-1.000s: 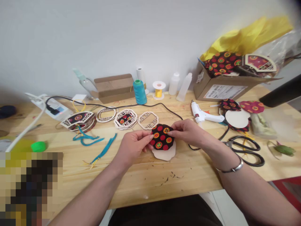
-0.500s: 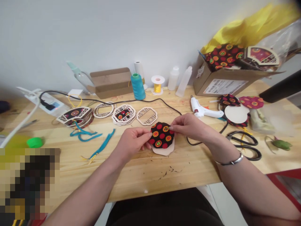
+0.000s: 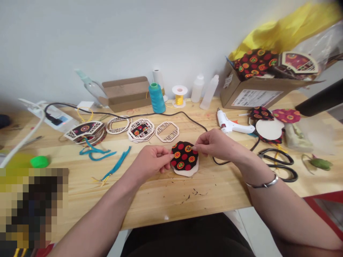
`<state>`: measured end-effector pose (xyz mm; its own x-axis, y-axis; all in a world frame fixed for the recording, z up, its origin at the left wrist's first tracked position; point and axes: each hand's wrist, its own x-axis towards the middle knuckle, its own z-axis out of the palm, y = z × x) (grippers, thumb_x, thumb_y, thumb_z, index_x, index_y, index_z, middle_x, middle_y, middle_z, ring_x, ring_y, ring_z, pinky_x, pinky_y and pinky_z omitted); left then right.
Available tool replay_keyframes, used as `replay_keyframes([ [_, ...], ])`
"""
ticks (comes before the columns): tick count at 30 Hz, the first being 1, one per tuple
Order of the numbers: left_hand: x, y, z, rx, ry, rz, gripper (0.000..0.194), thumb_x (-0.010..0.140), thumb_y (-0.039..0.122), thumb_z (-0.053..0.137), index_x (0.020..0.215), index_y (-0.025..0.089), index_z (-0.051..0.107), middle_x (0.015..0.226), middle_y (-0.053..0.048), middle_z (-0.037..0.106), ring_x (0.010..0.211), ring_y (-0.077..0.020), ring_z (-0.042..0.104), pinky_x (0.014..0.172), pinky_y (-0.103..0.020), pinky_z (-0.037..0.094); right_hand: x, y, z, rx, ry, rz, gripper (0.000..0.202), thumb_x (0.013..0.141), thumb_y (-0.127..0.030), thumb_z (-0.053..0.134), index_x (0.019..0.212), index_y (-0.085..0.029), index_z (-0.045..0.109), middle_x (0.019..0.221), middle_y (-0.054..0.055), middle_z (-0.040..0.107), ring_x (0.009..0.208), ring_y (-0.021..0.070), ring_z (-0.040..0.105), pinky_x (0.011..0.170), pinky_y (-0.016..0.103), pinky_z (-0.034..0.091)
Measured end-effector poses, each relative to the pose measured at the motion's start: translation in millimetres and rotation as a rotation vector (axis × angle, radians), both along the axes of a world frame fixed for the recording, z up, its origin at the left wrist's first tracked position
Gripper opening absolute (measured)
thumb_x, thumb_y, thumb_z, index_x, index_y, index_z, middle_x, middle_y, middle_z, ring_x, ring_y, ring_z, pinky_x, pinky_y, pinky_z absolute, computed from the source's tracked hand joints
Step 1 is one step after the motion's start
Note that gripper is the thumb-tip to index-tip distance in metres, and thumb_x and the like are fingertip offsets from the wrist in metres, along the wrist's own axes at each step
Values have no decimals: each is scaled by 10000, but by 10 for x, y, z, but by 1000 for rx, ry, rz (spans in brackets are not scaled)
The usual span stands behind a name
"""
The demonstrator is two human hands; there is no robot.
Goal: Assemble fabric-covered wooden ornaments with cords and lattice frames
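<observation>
A black fabric piece [image 3: 184, 156] with red dots and flower motifs lies over a pale scalloped board [image 3: 187, 173], whose front rim shows beneath it. My left hand [image 3: 154, 160] pinches the cloth at its left edge between thumb and fingers. At the upper right edge, my right hand [image 3: 214, 144] grips the same cloth with thumb and forefinger. Behind the fabric are a pale lattice frame [image 3: 160, 133] and a stack of lattice frames [image 3: 134, 133] with patterned cloth showing through.
To the right rest a white glue gun [image 3: 235, 127] and black-handled scissors [image 3: 282, 175]. Teal thread [image 3: 157, 100] and a yellow spool [image 3: 179, 100] stand near the wall. A cardboard box [image 3: 248, 96] holds more patterned pieces. Teal tassels [image 3: 118, 164] lie at left. A black cord [image 3: 171, 113] crosses behind.
The fabric has come down slightly toward me and lies flatter over the pale board, covering more of it. Both hands stay at its edges, nearly in place.
</observation>
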<state>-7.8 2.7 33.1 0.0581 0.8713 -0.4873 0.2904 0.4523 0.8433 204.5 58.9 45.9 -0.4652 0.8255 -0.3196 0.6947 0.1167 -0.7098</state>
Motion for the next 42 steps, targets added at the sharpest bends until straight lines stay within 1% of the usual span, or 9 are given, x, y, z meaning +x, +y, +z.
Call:
replay_keyframes([
  [2,-15,-1,-15,8,7,6,116,690,236,648,617,146,653,479,15,606,365,-50,439,368,-156,289,2,-13,14,16,-7,-5,319,805,-354,551,570,-149,619,499,-8,572,430,64,392,408,198,289],
  [5,-64,2,-49,52,3,6,99,682,255,663,659,161,681,443,38,563,358,-48,395,379,-164,273,18,-48,66,6,16,-80,252,855,-323,491,756,-154,650,603,14,652,425,72,475,400,191,335],
  [9,-166,36,-58,82,-16,-11,129,659,308,708,686,182,703,393,53,500,369,-61,389,393,-173,260,84,-153,154,-32,44,-142,195,873,-287,469,950,-174,608,700,30,687,484,101,587,386,179,382],
  [13,-228,65,41,12,-77,33,162,630,316,731,686,166,703,485,18,571,390,-60,424,386,-172,231,188,-358,137,-67,128,-211,274,846,-235,488,1112,-196,547,833,52,703,549,113,634,399,177,409],
  [16,-220,20,146,-52,-184,71,176,615,306,747,698,158,700,580,0,614,422,-62,490,374,-158,190,232,-565,57,-152,268,-355,360,815,-254,510,1171,-202,484,1019,105,679,575,123,646,372,183,382],
  [21,-155,-201,205,-131,-371,162,204,626,305,773,732,144,705,703,-29,657,477,-70,567,364,-135,188,213,-875,-51,-316,555,-545,495,738,-339,567,1185,-210,397,1239,180,558,526,122,637,333,183,307],
  [27,-89,-482,43,-100,-532,416,228,589,272,818,746,154,700,727,-27,672,474,-73,585,342,-123,206,152,-994,-139,-367,733,-602,498,716,-312,618,1147,-222,386,1283,189,525,505,107,622,334,176,277],
  [32,-55,-597,-55,-103,-588,424,206,625,277,805,754,155,702,718,-23,670,468,-68,588,334,-115,206,109,-957,-186,-410,792,-644,495,693,-262,622,1127,-221,390,1244,175,570,468,89,595,337,172,246],
  [42,1,-673,-12,-139,-575,452,246,592,287,820,735,141,684,679,-20,645,454,-81,582,338,-130,191,40,-833,-165,-424,798,-648,485,666,-201,597,1111,-218,406,1243,157,589,453,73,573,351,170,204],
])
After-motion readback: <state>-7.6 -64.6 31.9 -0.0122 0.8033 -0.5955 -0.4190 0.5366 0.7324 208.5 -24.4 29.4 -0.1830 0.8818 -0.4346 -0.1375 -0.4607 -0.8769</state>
